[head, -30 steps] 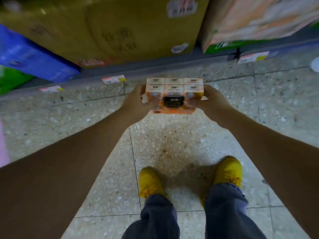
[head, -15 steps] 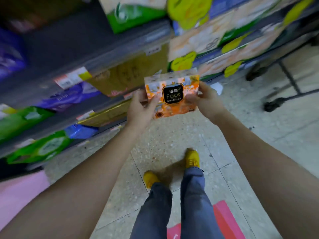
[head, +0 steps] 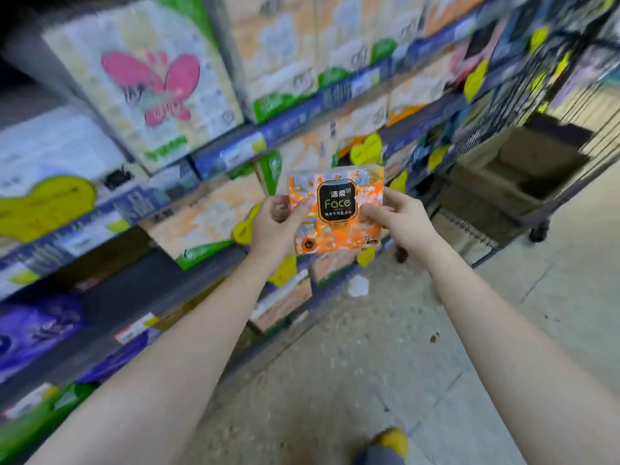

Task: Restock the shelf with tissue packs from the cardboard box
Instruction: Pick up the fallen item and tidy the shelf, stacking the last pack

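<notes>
Before shelf (head: 295,117), your left hand (head: 271,224), right hand (head: 401,218) fingers (head: 370,209) pinch tissue pack (head: 335,229) sides; likely light, squashy, slick; squeeze gently.

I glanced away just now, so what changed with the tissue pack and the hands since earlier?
The orange tissue pack rose from low over the floor to the shelves, tipping so its front label faces the camera. Nothing let go: left hand and right hand grip its sides as before.
</notes>
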A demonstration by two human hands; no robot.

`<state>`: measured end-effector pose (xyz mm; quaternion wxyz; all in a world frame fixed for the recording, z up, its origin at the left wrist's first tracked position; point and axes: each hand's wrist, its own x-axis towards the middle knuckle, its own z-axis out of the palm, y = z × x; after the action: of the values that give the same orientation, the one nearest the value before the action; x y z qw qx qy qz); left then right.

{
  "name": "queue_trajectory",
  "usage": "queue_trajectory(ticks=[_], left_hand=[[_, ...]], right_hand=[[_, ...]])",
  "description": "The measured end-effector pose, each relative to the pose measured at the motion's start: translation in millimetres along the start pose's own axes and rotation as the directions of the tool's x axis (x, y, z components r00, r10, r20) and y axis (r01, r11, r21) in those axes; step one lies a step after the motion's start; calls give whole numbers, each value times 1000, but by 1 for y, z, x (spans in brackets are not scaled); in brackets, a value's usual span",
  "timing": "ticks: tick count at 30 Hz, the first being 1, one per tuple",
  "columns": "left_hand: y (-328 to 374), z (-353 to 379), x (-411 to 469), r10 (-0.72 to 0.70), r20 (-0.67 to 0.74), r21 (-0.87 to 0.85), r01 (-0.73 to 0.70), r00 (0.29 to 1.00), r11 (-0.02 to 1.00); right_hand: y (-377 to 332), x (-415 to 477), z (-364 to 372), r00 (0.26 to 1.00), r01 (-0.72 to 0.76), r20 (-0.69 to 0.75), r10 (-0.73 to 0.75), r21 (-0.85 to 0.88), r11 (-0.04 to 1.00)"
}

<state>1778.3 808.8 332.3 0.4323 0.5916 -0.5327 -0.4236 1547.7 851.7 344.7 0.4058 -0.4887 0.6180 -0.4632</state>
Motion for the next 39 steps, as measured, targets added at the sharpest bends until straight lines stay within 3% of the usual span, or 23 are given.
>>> queue_trajectory(ticks=[5, 17, 28, 39], left_hand=[[75, 31, 24, 91, 63, 85, -96, 994, 992], [251, 24, 60, 385, -106, 118, -373, 917, 920], [353, -4, 110, 489, -244, 148, -467, 837, 872], [420, -38, 155, 608, -370, 283, -538, 703, 794]], right_hand=[[-58, 37, -62, 993, 114, -3, -114, 28, 993], [-212, 131, -134, 925, 364, 87, -370, 69, 929], [-321, 192, -141, 832, 532, 97, -546, 135, 836], [-408, 259, -125, 748, 624, 142, -648, 184, 760]])
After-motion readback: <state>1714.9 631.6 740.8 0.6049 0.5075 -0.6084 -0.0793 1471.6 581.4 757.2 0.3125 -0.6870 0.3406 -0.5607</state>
